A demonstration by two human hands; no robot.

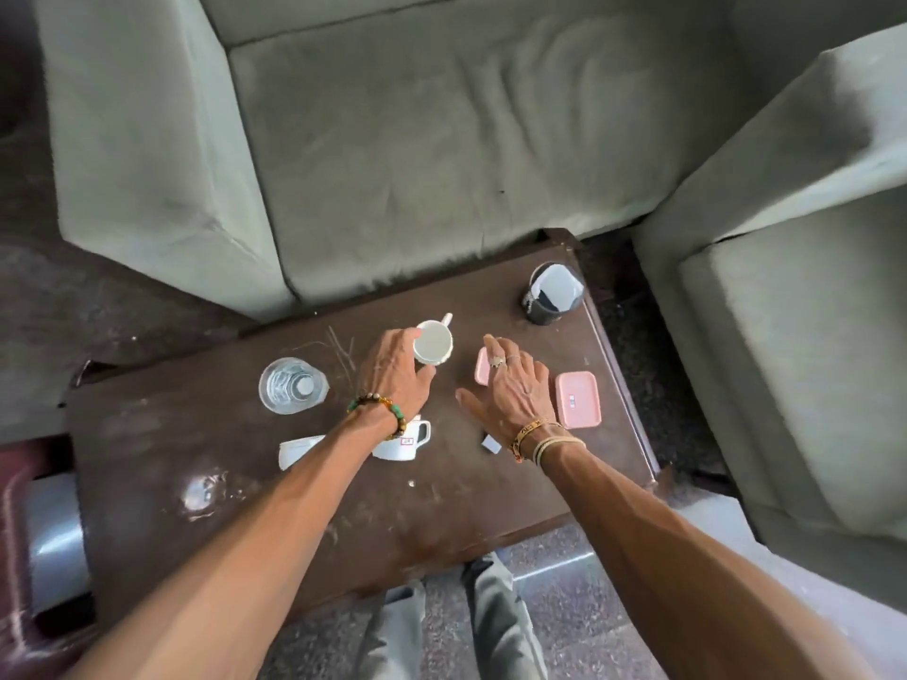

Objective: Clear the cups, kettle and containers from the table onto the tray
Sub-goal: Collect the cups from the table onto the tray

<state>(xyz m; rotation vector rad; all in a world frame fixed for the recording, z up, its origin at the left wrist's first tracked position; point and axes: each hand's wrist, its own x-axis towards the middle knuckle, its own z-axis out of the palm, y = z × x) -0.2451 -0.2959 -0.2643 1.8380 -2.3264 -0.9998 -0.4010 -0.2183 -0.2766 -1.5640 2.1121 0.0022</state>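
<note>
At the far left edge a shiny metal thing [51,537] sits low beside the brown table [196,458]. On the table's left part stands a clear water bottle [293,385], seen from above. Near it lies a white thing [298,451], partly hidden by the arm. The left hand [395,368] grips a white cup [433,342] by its rim, far back on the table. Under that wrist stands a second cup [405,441] with a red sticker. The right hand [515,390] is loose, with fingers spread flat over a pink box [482,368]; I cannot tell if it touches it. Just beside that hand lies another pink box [578,406]. A dark kettle [552,294] stands at the table's far right corner. A gray-green sofa [441,139] is behind the table.
</note>
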